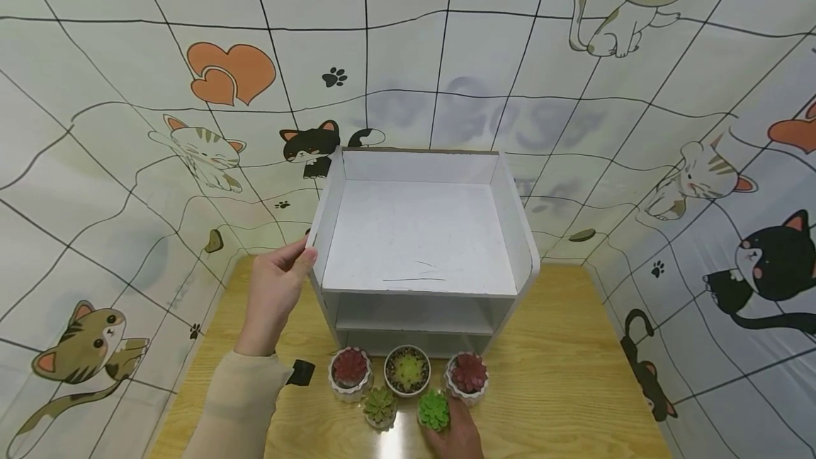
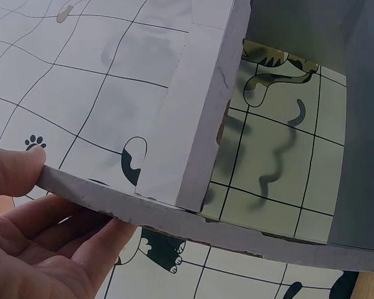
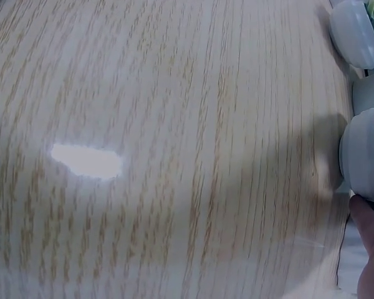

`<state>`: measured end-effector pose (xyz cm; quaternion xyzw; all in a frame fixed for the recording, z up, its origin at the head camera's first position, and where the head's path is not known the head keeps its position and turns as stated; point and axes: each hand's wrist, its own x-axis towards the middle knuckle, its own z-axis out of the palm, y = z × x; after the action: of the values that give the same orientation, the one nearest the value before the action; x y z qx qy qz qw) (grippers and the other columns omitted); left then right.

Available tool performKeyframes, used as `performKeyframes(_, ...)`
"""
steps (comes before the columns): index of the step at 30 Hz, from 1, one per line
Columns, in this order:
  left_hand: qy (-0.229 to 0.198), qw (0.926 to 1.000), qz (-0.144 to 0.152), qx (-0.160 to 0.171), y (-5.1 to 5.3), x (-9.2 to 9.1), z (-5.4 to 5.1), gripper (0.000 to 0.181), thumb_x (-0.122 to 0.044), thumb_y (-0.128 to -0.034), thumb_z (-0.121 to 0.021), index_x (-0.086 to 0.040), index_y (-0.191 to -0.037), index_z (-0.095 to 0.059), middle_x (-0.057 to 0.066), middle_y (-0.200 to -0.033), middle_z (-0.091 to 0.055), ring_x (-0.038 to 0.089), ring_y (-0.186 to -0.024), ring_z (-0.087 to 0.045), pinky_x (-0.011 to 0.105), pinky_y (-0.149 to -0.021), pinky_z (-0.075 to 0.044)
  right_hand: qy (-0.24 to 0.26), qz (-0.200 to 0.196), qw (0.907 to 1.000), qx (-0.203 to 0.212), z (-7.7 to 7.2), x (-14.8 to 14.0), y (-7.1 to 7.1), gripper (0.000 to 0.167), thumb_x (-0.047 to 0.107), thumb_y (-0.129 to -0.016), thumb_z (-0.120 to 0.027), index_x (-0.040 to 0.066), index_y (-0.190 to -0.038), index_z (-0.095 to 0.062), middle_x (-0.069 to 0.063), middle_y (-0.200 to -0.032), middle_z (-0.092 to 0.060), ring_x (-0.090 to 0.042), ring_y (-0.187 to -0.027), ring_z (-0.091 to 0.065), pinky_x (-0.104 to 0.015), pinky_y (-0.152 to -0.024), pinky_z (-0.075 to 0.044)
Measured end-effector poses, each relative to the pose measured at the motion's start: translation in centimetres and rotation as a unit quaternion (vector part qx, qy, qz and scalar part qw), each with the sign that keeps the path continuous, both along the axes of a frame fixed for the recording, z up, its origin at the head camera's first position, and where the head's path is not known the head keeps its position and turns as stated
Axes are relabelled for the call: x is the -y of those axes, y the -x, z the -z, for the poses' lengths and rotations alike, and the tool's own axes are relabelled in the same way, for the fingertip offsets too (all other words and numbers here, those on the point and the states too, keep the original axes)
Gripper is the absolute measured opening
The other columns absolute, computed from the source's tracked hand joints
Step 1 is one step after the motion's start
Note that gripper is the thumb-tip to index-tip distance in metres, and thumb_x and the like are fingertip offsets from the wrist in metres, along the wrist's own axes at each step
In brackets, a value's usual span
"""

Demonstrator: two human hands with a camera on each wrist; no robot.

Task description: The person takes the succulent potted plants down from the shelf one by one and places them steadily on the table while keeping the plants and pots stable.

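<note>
A white two-level shelf (image 1: 417,232) stands on the wooden table. My left hand (image 1: 275,292) grips the edge of its left side panel (image 2: 156,215), thumb on one face and fingers on the other. At the front right of the plant group, my right hand (image 1: 460,434) holds a small bright green succulent (image 1: 434,409) by its white pot (image 3: 363,156). Close behind that hand is a dark red succulent (image 1: 469,372) in a white pot. Another red succulent (image 1: 349,368), a yellow-green cactus-like plant (image 1: 406,370) and a pale green succulent (image 1: 380,406) stand nearby.
Wood-grain table (image 1: 561,360) extends on both sides of the shelf. A cloth with cat drawings and grid lines (image 1: 408,62) hangs behind and along both sides. A small black object (image 1: 301,372) shows at the left sleeve's cuff.
</note>
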<state>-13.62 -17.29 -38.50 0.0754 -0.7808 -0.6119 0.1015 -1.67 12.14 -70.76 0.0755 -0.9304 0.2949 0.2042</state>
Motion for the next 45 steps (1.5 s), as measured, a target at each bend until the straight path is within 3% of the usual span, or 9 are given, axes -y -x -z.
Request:
performKeyframes(5,-0.005,1.0,0.001,0.0,0.0,0.1,0.1,0.038,-0.009,-0.1038,-0.062,0.006,-0.138,-0.061,0.023,-0.135,-0.065,-0.003,-0.1,-0.062,0.01,-0.083,-0.051,0.008,0.0,0.9987,0.051,-0.4,0.1,-0.1,0.067,0.025,-0.064,-0.094,-0.003,-0.117,-0.063,-0.012,-0.107,-0.065,-0.029,-0.093,-0.065,-0.043,-0.077,-0.059)
performKeyframes(11,-0.011,0.9999,0.004,-0.002,0.0,0.2,0.1,0.038,-0.009,-0.1035,-0.063,0.006,-0.138,-0.061,0.022,-0.135,-0.065,0.0,-0.103,-0.063,0.01,-0.085,-0.051,0.022,0.027,0.9893,0.142,-1.1,0.4,0.0,0.068,0.033,-0.072,-0.091,-0.002,-0.124,-0.062,-0.015,-0.111,-0.066,-0.032,-0.097,-0.068,-0.046,-0.079,-0.06)
performKeyframes(18,-0.009,1.0,0.001,-0.002,0.1,0.2,0.1,0.037,-0.009,-0.1029,-0.064,0.006,-0.137,-0.062,0.021,-0.134,-0.065,0.006,-0.106,-0.064,0.011,-0.084,-0.051,0.03,0.073,0.9847,0.155,-1.3,1.2,0.2,0.063,0.032,-0.069,-0.09,0.0,-0.116,-0.064,-0.012,-0.1,-0.067,-0.031,-0.087,-0.07,-0.047,-0.073,-0.059)
performKeyframes(29,-0.002,1.0,-0.004,-0.001,0.0,0.1,0.2,0.036,-0.009,-0.1029,-0.064,0.005,-0.136,-0.064,0.021,-0.133,-0.066,0.008,-0.106,-0.064,0.011,-0.083,-0.05,0.042,0.09,0.9786,0.18,-1.9,1.5,0.3,0.061,0.031,-0.069,-0.09,-0.002,-0.113,-0.064,-0.012,-0.095,-0.067,-0.032,-0.085,-0.07,-0.048,-0.074,-0.059)
performKeyframes(35,0.0,1.0,-0.002,0.001,-0.1,-0.2,0.0,0.036,-0.01,-0.1037,-0.062,0.004,-0.137,-0.063,0.02,-0.135,-0.066,0.018,-0.113,-0.065,0.01,-0.083,-0.05,0.031,0.056,0.9677,0.244,-2.6,-0.2,0.5,0.064,0.045,-0.074,-0.089,0.003,-0.118,-0.067,-0.014,-0.104,-0.073,-0.034,-0.092,-0.071,-0.051,-0.081,-0.059)
performKeyframes(39,0.01,0.9999,0.004,0.001,-0.2,-0.4,0.0,0.039,-0.011,-0.1053,-0.06,0.004,-0.14,-0.06,0.02,-0.138,-0.063,0.026,-0.121,-0.063,0.007,-0.084,-0.048,0.017,0.01,0.96,0.279,-4.2,-2.0,0.6,0.063,0.05,-0.083,-0.083,0.002,-0.12,-0.068,-0.017,-0.11,-0.073,-0.037,-0.097,-0.071,-0.053,-0.082,-0.058)
performKeyframes(41,0.018,0.9998,0.007,-0.001,-0.2,-0.3,0.1,0.04,-0.013,-0.1059,-0.06,0.004,-0.142,-0.059,0.02,-0.139,-0.063,0.028,-0.123,-0.062,0.006,-0.084,-0.047,0.027,-0.018,0.9522,0.304,-5.4,-3.1,1.0,0.059,0.048,-0.088,-0.079,0.0,-0.121,-0.069,-0.017,-0.112,-0.072,-0.036,-0.097,-0.07,-0.052,-0.081,-0.059)
performKeyframes(45,0.041,0.999,0.017,-0.012,-0.4,0.1,0.5,0.042,-0.018,-0.1069,-0.059,0.003,-0.143,-0.058,0.02,-0.14,-0.062,0.029,-0.127,-0.06,0.005,-0.087,-0.044,0.094,-0.07,0.9205,0.373,-8.4,-5.3,1.8,0.051,0.041,-0.098,-0.071,-0.004,-0.123,-0.068,-0.019,-0.113,-0.07,-0.033,-0.095,-0.069,-0.048,-0.076,-0.059)
